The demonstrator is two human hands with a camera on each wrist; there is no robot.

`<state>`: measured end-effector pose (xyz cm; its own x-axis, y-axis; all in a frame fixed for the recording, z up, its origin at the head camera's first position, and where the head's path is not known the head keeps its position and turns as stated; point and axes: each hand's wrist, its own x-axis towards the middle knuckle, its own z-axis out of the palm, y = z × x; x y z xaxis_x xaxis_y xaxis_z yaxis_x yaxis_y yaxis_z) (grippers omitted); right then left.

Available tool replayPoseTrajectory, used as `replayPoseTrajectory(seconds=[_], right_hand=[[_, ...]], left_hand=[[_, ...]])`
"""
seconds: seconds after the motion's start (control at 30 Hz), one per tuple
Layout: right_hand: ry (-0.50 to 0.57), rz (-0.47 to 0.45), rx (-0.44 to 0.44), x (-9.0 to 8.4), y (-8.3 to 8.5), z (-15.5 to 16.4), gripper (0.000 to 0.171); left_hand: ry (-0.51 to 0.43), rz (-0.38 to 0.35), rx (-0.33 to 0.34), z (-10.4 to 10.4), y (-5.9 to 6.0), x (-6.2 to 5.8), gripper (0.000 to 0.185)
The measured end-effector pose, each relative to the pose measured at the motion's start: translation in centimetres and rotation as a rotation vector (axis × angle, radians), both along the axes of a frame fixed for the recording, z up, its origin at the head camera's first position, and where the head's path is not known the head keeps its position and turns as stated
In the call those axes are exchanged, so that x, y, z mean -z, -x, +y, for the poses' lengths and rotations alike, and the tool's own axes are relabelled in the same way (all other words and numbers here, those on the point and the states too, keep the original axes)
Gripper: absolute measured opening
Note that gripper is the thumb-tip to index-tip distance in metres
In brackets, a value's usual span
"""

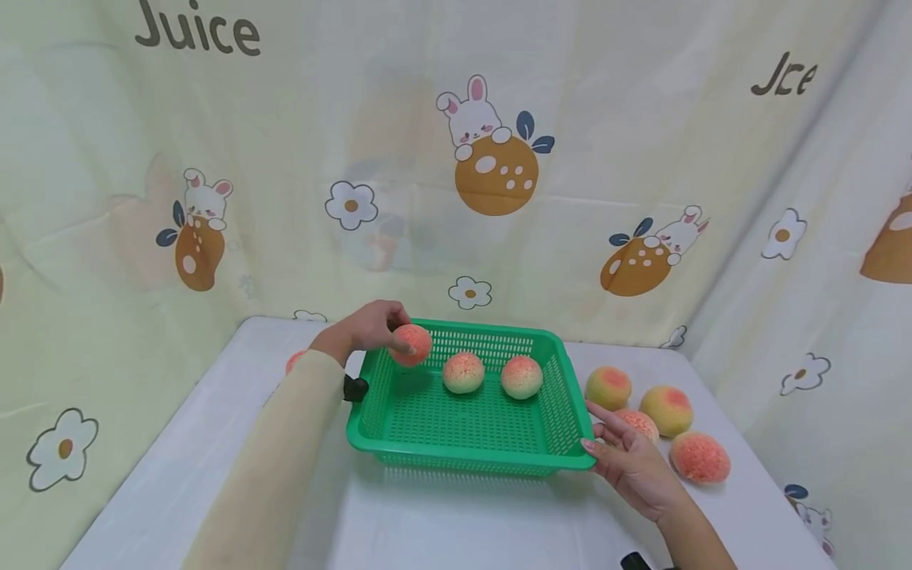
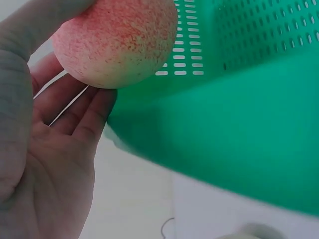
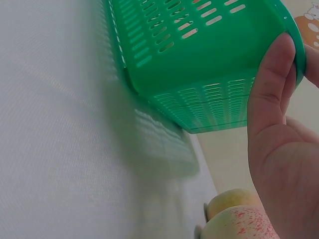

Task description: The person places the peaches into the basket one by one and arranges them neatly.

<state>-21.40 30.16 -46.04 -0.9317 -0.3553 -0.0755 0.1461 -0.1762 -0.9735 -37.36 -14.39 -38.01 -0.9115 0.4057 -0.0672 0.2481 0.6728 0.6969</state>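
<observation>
This looks like a makeshift recording booth rather than a lived-in room: a pale cloth [image 1: 427,158] printed with cartoon rabbits, flowers and the word "Juice" hangs on three sides of a plain white tabletop [image 1: 442,522], hiding the surroundings.

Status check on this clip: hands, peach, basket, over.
Left hand holds a peach over the green basket. Right hand steadies the basket's corner. Two peaches inside, nothing in the way.
</observation>
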Motion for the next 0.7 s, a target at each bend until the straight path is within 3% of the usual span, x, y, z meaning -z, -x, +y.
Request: replayPoseTrajectory(seconds=[0.7], right_hand=[[-0.014, -0.007, -0.006, 0.1, 0.1, 0.2, 0.070]], left_hand=[[0.248, 0.044, 0.138, 1.7, 1.2, 0.1, 0.028]])
